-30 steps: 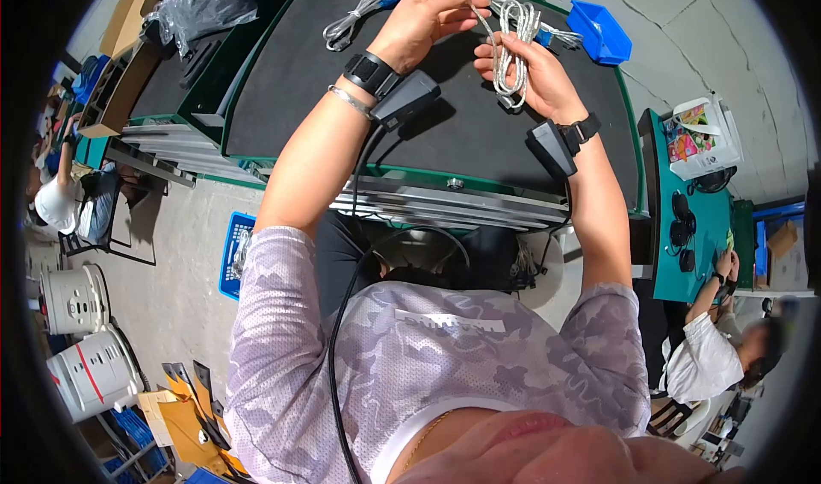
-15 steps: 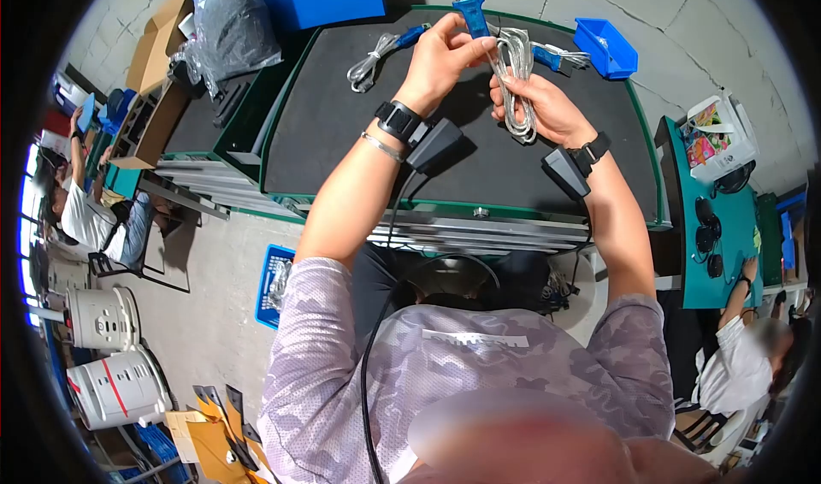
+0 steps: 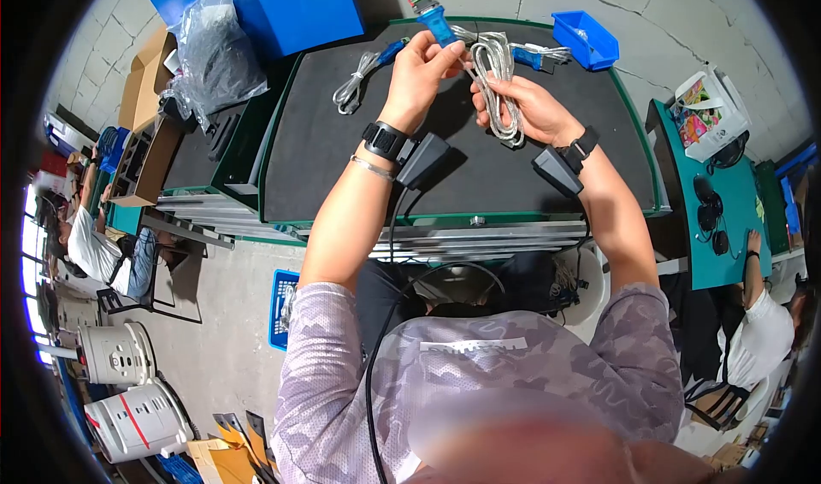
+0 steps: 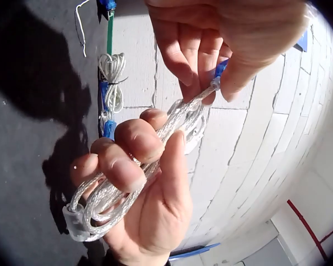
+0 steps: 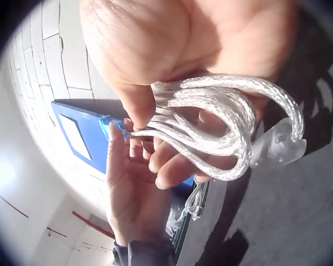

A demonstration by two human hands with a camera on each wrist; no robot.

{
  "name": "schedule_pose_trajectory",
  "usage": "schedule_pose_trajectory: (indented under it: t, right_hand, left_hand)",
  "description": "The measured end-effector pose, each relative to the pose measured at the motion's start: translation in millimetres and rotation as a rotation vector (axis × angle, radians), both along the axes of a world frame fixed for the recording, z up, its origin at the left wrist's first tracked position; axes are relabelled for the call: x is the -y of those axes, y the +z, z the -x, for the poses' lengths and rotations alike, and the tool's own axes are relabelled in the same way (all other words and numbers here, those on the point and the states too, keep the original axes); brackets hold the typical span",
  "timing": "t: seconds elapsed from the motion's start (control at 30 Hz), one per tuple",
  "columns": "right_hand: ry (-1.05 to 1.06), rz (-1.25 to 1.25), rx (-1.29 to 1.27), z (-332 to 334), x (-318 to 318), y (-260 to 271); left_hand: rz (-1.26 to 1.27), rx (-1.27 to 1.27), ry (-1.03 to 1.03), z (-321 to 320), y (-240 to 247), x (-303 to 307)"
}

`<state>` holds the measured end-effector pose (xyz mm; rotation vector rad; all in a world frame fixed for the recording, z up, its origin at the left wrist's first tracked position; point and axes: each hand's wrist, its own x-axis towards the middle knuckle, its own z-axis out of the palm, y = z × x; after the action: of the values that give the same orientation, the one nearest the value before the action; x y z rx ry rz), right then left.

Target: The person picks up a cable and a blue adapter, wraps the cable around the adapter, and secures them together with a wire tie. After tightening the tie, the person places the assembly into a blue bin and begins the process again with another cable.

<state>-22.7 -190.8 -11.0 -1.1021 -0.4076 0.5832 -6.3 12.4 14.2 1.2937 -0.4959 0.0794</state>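
Note:
A blue translucent plug (image 3: 439,26) with a metal end and a red-and-green face tops a clear-jacketed, silvery cable (image 3: 489,56). My left hand (image 3: 416,78) pinches the plug's cable end between thumb and fingers, with the plug tilted up and leftward. The cable's coiled loops lie in my right hand (image 3: 534,108), its fingers and thumb curled round them. In the right wrist view the loops (image 5: 233,111) come out beside a clear plastic piece (image 5: 277,147). Both hands are raised over the dark mat (image 3: 368,168), side by side.
Another coiled cable (image 3: 349,95) with a blue plug lies on the mat's left; a further one (image 3: 552,55) sits at the back right. A blue bin (image 3: 586,44) stands at the far right corner. Left are a plastic bag (image 3: 218,56), a cardboard box (image 3: 141,99) and a large blue box (image 3: 291,9).
The plug, at the top edge of the head view a second ago, came fully into view and now leans further left. The left fingers have closed near its base. The coil stays in the right hand.

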Motion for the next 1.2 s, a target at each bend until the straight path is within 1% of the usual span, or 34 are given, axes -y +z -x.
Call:
schedule_pose_trajectory:
  t: [0.07, 0.13, 0.17, 0.2, 0.27, 0.33, 0.4, 0.43, 0.53, 0.63, 0.67, 0.73, 0.8, 0.87, 0.9, 0.97, 1.0, 1.07, 1.13, 1.17, 1.2]
  right_hand:
    - [0.011, -0.019, 0.006, 0, 2, 3]
    - [0.039, 0.001, 0.022, 3, 3, 5]
    - [0.047, -0.012, 0.018, 3, 3, 5]
    - [0.048, -0.012, 0.014, 3, 3, 4]
    - [0.025, -0.007, 0.042, 2, 3, 0]
    - [0.02, -0.004, 0.035, 3, 3, -1]
    - [-0.035, 0.045, 0.056, 5, 1, 0]
    - [-0.035, 0.046, 0.053, 5, 1, -2]
    - [-0.003, 0.096, 0.047, 4, -1, -6]
    - [0.027, 0.239, 0.06, 9, -5, -7]
    - [0.025, 0.231, 0.064, 9, -5, -4]
    - [0.07, 0.122, 0.002, 9, -6, -2]
    - [0.104, 0.066, 0.014, 6, -4, -1]
    - [0.075, 0.138, 0.119, 12, -3, 7]
    - [0.106, 0.18, 0.185, 9, 1, 7]
    - [0.111, 0.194, 0.2, 8, 3, 10]
    - [0.117, 0.214, 0.209, 8, 4, 11]
    - [0.129, 0.18, 0.202, 5, 5, 6]
    - [0.072, 0.187, 0.241, 4, 4, 8]
    - [0.055, 0.319, 0.351, 0, 7, 9]
    - [0.062, 0.322, 0.354, 1, 5, 10]
  left_hand:
    - [0.0, -0.009, -0.014, -2, 0, -3]
    - [-0.004, -0.088, -0.04, -4, -2, -5]
    - [-0.013, -0.092, -0.083, -4, -3, -7]
    - [-0.013, -0.096, -0.081, -3, -2, -5]
    - [-0.12, -0.04, 0.017, 2, -2, -2]
    - [-0.151, -0.034, 0.0, 2, -4, -1]
    - [-0.1, -0.01, -0.077, 1, -9, 4]
    - [-0.14, -0.009, -0.093, 1, -9, 4]
    - [-0.175, -0.019, -0.096, 9, -9, 11]
    - [-0.225, -0.02, -0.06, 12, -12, 15]
    - [-0.243, -0.042, -0.044, 12, -10, 15]
    - [-0.26, -0.032, -0.036, 8, -12, 15]
    - [-0.067, -0.072, -0.12, 9, -12, 14]
    - [-0.099, -0.076, -0.119, 10, -6, 10]
    - [-0.063, -0.094, -0.101, 6, -7, 9]
    - [0.006, -0.13, -0.086, 2, -10, 6]
    - [-0.001, -0.129, -0.085, 1, -9, 6]
    - [0.192, -0.192, -0.131, 1, -10, 7]
    - [0.204, -0.184, -0.113, 2, -6, 7]
    - [0.251, -0.217, -0.127, 2, -4, 8]
    - [0.3, -0.252, -0.138, 4, -2, 7]
